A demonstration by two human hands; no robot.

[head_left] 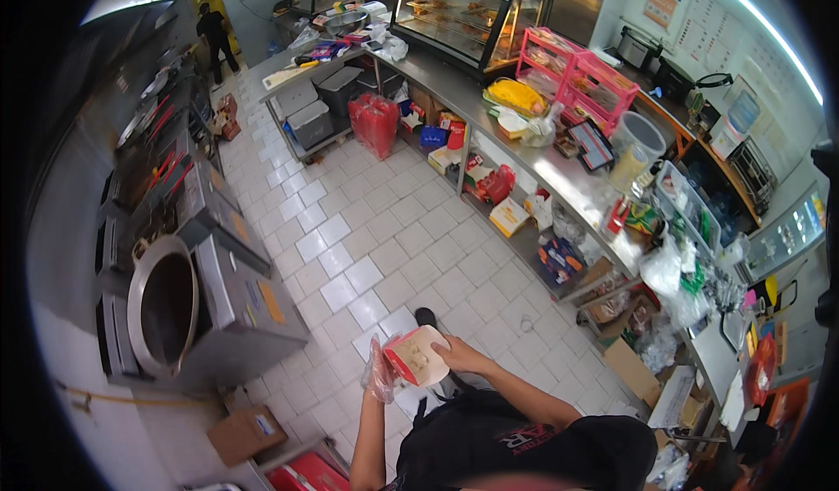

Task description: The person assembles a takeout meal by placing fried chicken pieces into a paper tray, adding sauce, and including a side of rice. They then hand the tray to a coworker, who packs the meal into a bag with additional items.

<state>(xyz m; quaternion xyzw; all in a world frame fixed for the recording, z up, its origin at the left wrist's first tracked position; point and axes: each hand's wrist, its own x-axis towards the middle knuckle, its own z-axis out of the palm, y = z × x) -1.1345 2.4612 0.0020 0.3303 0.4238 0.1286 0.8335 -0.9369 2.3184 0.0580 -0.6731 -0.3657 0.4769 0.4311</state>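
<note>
A red and white paper food box (418,357) is held in front of my body, its pale inside facing up. My left hand (379,371), in a clear plastic glove, is closed on the box's red left side. On the other side, my bare right hand (461,355) pinches the white right edge between thumb and fingers. Some small brownish marks or bits show inside the box; I cannot tell what they are. Below the box, one dark shoe (425,317) shows on the tiles.
At left, a large wok (164,306) sits by steel cookers (236,290). A long steel counter (559,172) on the right carries a glass food warmer (472,14), pink baskets (594,89) and plastic bags. A cardboard box (246,433) lies lower left. Another person (214,38) stands far back.
</note>
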